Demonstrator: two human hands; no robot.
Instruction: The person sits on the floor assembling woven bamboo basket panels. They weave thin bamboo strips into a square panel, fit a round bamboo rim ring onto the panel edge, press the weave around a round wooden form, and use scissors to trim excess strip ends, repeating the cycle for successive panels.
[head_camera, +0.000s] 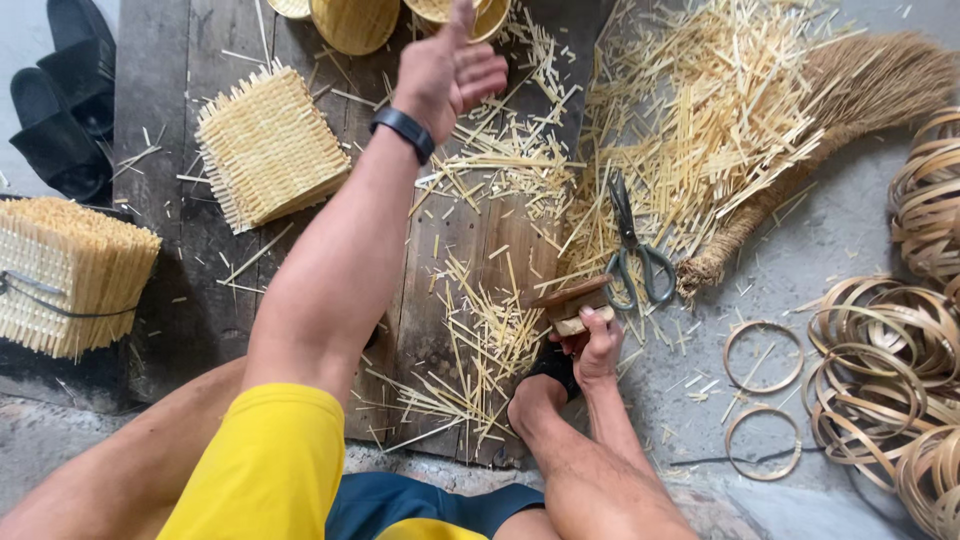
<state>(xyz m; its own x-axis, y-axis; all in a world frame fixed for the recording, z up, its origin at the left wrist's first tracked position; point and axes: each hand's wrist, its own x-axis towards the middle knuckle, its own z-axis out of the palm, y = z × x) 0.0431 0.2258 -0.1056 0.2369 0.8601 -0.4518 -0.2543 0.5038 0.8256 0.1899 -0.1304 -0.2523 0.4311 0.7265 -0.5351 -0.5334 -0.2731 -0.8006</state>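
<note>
- The dark wooden board lay under both my hands, littered with cut bamboo slivers.
- A big heap of bamboo strips spread beyond my right hand, up and to its right.
- The straw broom lay across the far side of that heap, its bound handle running down toward my right hand.
- Coils of bamboo hoops sat well to the right of my right hand, with two single rings nearer to it.
- A bundle of woven mats stood far to the left of my left hand, and one woven square lay just left of my left forearm.
- Black sandals rested beyond the mats, at the far left.
- The scissors lay just above my right hand, apart from it.
- My left hand was stretched far forward, fingers loosely curled, thumb up, holding nothing I could make out.
- My right hand was closed round a small wooden block, close by my foot.
</note>
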